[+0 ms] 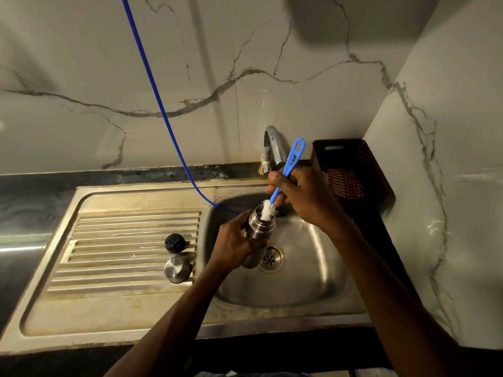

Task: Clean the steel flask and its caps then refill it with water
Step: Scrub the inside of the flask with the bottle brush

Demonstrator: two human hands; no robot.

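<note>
My left hand (236, 240) grips the steel flask (260, 226) around its body, holding it tilted over the sink basin (307, 270) with its open mouth up. My right hand (302, 194) holds a blue bottle brush (290, 161) by its handle. The white bristle head sits partly inside the flask's mouth. On the draining board (114, 240) to the left lie a black inner cap (174, 242) and, just in front of it, a steel outer cap (177, 269).
A chrome tap (273, 144) stands behind the basin, with no water seen running. A thin blue hose (160, 104) drops from above into the sink. A dark basket (351, 170) with a striped cloth sits at the right. The drain (271, 259) is open.
</note>
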